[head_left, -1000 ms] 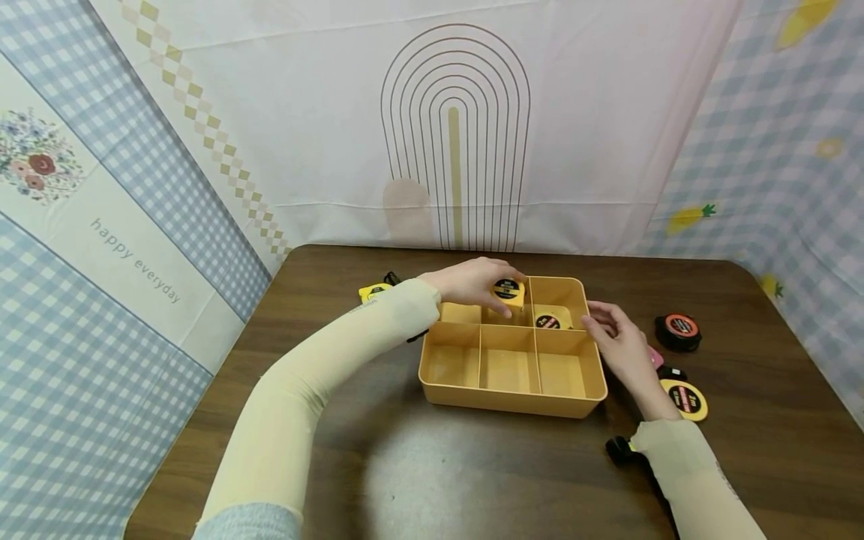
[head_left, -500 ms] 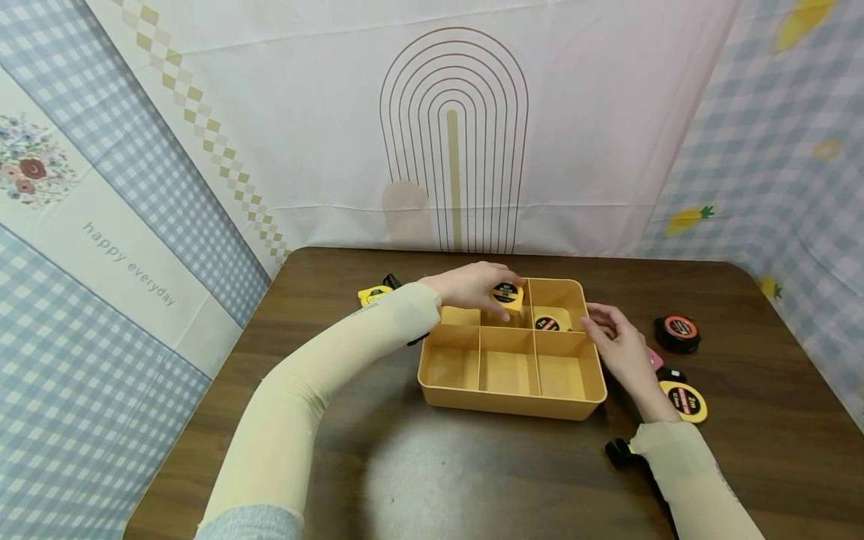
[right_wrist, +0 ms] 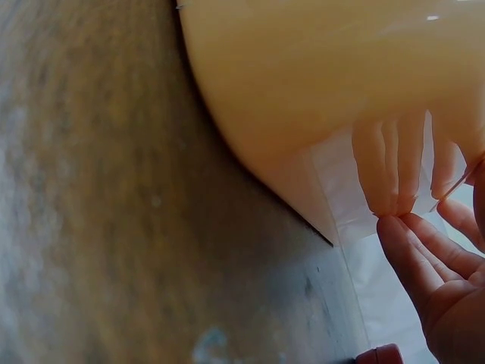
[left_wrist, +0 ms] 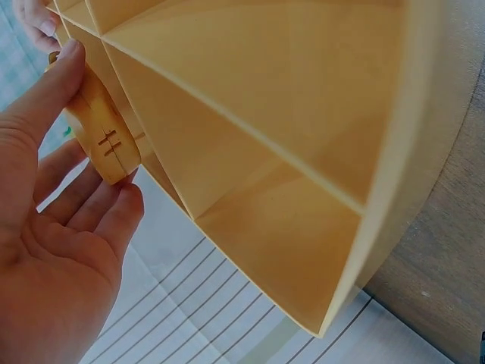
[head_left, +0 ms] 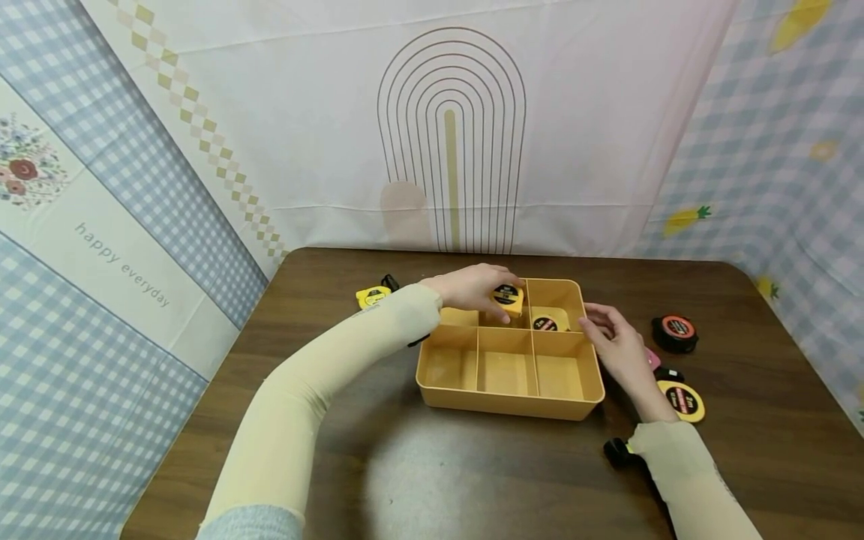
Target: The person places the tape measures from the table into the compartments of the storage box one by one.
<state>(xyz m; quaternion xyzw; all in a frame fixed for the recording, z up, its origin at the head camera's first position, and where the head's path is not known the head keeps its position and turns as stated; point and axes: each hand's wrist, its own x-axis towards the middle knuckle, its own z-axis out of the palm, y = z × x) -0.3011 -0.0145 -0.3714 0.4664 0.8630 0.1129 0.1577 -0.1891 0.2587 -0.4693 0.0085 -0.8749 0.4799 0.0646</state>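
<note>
My left hand grips a yellow tape measure with a black round label over the back middle compartment of a yellow divided storage box. In the left wrist view, the thumb lies on one side of this tape measure and the fingers on the other. A second yellow tape measure lies in the back right compartment. With its thumb at the rim and fingertips against the outer wall, my right hand holds the box's right side; the right wrist view shows those fingertips touching the glossy wall.
Right of the box lie a black-and-orange tape measure, a yellow one and a partly hidden pink item. Another yellow tape measure sits back left. A black item lies beside the right sleeve. A patterned cloth hangs behind the table.
Over the last second my left hand and its tape measure have sunk slightly towards the compartment. My right hand keeps its place on the box; the whole view has shifted a little.
</note>
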